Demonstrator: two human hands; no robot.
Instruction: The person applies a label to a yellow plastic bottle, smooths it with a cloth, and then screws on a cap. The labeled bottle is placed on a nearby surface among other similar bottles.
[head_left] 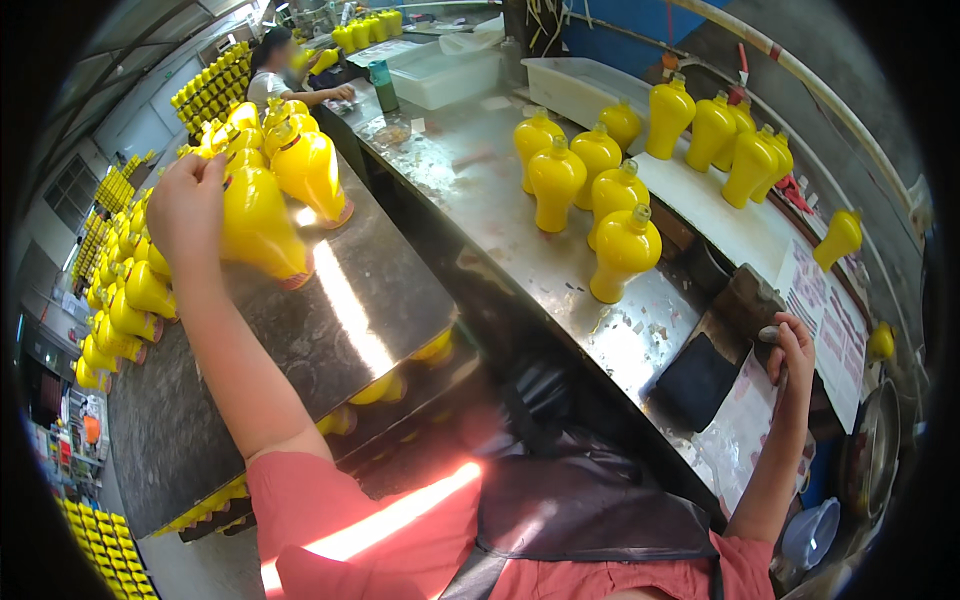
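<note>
My left hand (187,208) reaches over the dark board on the left. Its fingers are closed at the narrow top of a glossy yellow bottle (262,225), which leans among others of its kind; its neck is mostly hidden by the fingers. Just beside it stands another yellow bottle (308,170). Over at the right, my right hand (793,352) is closed round a thin tool (769,334) with a rounded grey end, too small to name. Below that hand is a dark block with a black cloth-like pad (697,378).
Several yellow bottles (625,252) stand on the metal table (500,230), and more on a white board (680,185). White tubs (440,75) sit at the back. Rows of yellow bottles (130,300) fill the left. A person (270,80) sits at the far end.
</note>
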